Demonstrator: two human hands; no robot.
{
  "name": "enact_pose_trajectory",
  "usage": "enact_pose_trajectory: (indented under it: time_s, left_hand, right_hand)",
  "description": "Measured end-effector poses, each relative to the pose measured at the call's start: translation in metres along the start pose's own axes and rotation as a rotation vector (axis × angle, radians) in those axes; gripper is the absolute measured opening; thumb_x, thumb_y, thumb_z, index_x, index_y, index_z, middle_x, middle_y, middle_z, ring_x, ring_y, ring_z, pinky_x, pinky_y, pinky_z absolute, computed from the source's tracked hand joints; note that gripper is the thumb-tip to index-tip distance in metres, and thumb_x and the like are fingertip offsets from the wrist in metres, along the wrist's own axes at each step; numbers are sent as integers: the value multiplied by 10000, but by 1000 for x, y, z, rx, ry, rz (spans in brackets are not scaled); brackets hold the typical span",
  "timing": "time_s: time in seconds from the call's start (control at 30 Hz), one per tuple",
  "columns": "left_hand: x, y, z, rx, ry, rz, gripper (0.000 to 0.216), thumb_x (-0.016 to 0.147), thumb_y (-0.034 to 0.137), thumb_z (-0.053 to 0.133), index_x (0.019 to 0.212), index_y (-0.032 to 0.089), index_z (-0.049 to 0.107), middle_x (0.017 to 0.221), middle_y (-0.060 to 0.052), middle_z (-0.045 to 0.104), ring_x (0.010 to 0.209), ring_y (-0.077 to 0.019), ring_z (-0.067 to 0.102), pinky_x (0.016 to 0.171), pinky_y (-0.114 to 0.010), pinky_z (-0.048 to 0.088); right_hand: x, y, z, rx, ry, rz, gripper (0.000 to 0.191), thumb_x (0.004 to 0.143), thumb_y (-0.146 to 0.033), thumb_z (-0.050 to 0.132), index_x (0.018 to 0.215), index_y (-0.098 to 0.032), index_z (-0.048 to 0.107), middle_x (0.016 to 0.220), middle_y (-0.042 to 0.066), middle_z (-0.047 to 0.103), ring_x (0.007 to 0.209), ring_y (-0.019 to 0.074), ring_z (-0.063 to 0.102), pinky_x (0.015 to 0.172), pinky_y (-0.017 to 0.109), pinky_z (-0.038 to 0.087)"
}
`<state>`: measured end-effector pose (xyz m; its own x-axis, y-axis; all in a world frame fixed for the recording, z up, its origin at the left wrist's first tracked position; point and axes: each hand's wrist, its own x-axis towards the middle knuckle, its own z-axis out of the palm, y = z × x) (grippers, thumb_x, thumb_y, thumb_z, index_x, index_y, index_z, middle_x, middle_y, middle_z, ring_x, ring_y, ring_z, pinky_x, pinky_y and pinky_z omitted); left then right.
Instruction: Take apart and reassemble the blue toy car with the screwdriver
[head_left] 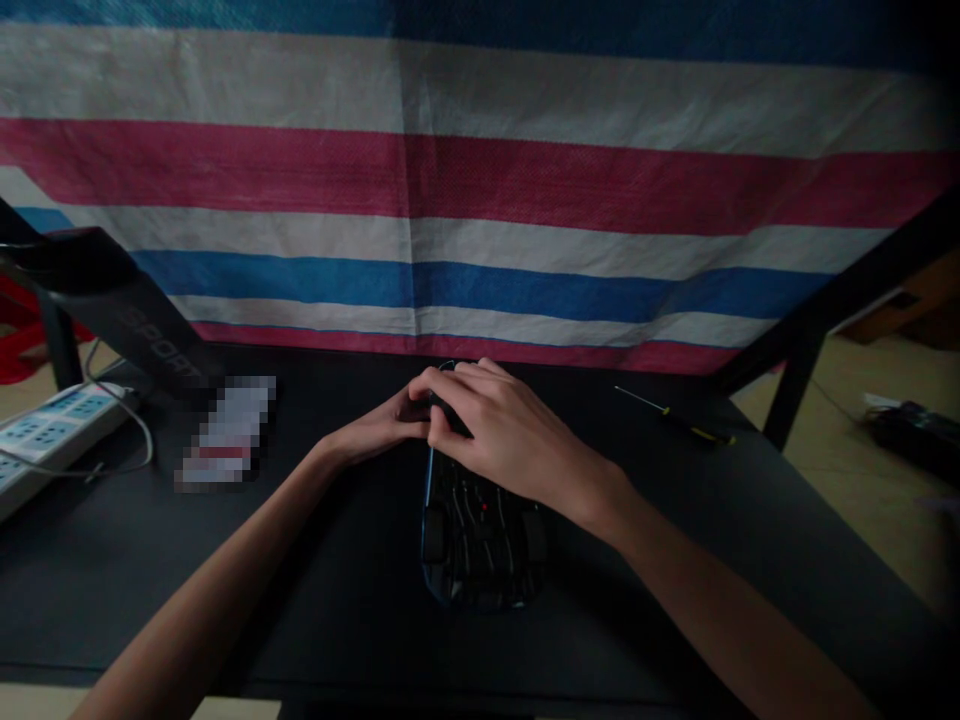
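A dark toy car [480, 545] lies upside down on the black table, its underside and near wheels facing up. My left hand [386, 422] is closed at the car's far left side, its fingertips partly hidden behind my other hand. Across the car's far end lies my right hand [495, 420], its fingers bent and its thumb and forefinger curled round a dark part there. The two hands meet at that end and cover it, so what exactly the fingertips press on is hidden. To the right a screwdriver [686, 420] with a black and yellow handle rests on the table.
A white power strip [56, 435] with a grey cable lies at the left edge. Near it are a blurred-out flat item [229, 435] and a dark slanted post [142, 320] marked SPORT. A striped sheet [480, 180] hangs behind the black table [330, 600].
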<state>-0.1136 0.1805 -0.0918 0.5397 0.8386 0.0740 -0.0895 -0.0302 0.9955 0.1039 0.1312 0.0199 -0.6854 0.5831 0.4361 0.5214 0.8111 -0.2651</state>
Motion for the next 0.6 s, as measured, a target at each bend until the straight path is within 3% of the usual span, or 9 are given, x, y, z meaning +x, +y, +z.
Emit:
enact_pose_trajectory:
  time_s: [0.07,0.17,0.3,0.43,0.6]
  left_hand:
    - [0,1,2,0,-3,1,613,818,296,867,1369,208,614,1258,-98,725,1296,-332,642,1142,-465,499]
    - [0,1,2,1,12,9,648,826,287,861,1410,223,586,1306,-95,708,1278,-309,648,1141,-457,495]
    - [0,0,1,-5,-21,10,658,824,292,854,1418,196,587,1374,-142,686,1328,-347,615,1152,-489,483]
    - [0,0,0,0,-14,12,721,835,295,847,1483,211,543,1388,-134,682,1396,-360,572,1198,-526,438]
    - [0,-1,0,-7,-1,11,766,800,281,871,1487,207,540,1493,-150,621,1450,-380,522,1233,-531,404]
  right_hand:
    - [-1,0,0,-7,9,2,195,1031,-203,555,1193,-198,664,1075,55,759,1017,214,672,990,373,442]
    - [-1,0,1,-41,-3,44,174,1070,-260,528,1130,-209,683,938,34,748,877,201,668,902,358,457]
    - [0,-2,1,-17,24,-5,203,1000,-181,591,1193,-180,655,1125,71,754,1064,223,670,1003,365,438]
    - [2,-1,1,-60,3,41,169,1083,-255,522,1080,-192,679,943,45,753,869,204,670,918,373,450]
    - [1,1,1,-65,25,1,175,1013,-182,572,1164,-196,659,1089,70,751,1027,225,658,986,378,438]
